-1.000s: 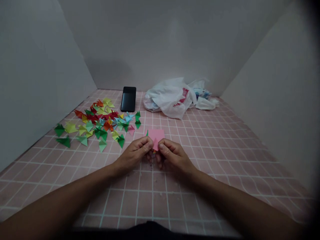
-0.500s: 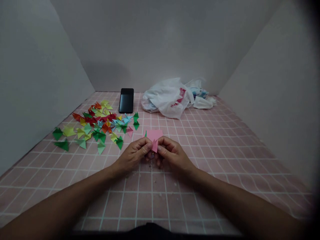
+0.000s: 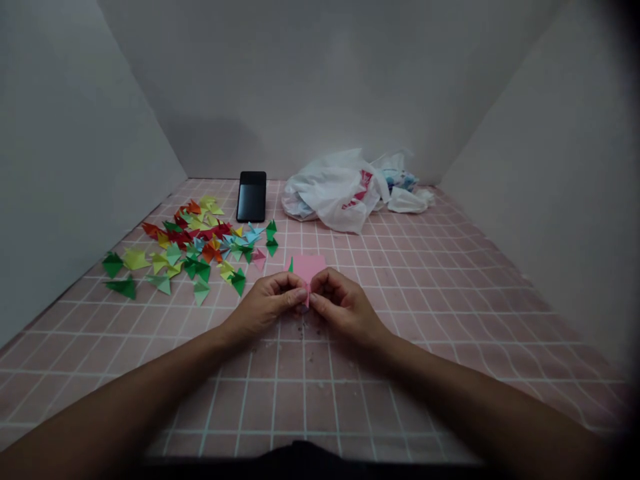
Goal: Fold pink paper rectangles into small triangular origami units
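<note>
Between my fingertips is a small folded piece of pink paper (image 3: 307, 298), mostly hidden by the fingers. My left hand (image 3: 275, 300) pinches it from the left, thumb on top. From the other side my right hand (image 3: 343, 303) grips it between thumb and bent index finger. Just beyond the hands lies a flat pink paper sheet (image 3: 311, 262), with a sliver of green paper (image 3: 291, 265) at its left edge. A spread of folded paper cranes (image 3: 197, 268) in green, yellow, red, orange and blue lies to the left.
A black phone (image 3: 251, 198) stands propped near the back wall. Crumpled white plastic bags (image 3: 335, 190) lie at the back, right of it. A pink checked cloth (image 3: 430, 400) covers the table, with walls on three sides.
The folded pink paper has turned and shows narrower between my fingers. My right hand's lower fingers have curled in. The view has shifted slightly.
</note>
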